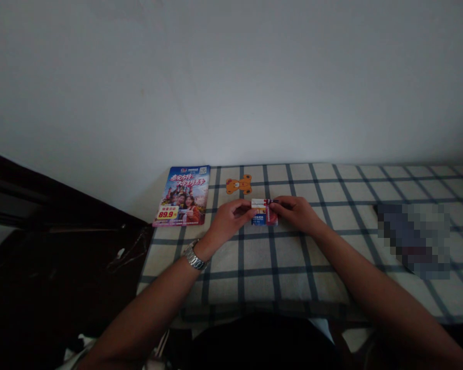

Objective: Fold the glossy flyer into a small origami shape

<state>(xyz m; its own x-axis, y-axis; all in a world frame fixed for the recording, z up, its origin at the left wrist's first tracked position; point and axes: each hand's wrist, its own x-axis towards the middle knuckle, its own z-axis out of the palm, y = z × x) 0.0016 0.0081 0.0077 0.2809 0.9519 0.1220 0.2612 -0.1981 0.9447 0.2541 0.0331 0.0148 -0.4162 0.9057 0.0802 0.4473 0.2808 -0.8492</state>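
Note:
Both my hands meet over the middle of a checked tablecloth (293, 267). My left hand (229, 218), with a metal watch at the wrist, pinches the left end of a small white, blue and red box (264, 211). My right hand (299, 211) grips the box's right end with closed fingers. The box is held just above the cloth. Behind it lies an orange bear-shaped cut-out (239, 184), apart from both hands.
A colourful printed leaflet (183, 196) lies at the table's far left corner. A blurred dark object (412, 239) rests on the cloth to the right. A white wall stands behind the table; dark furniture lies to the left.

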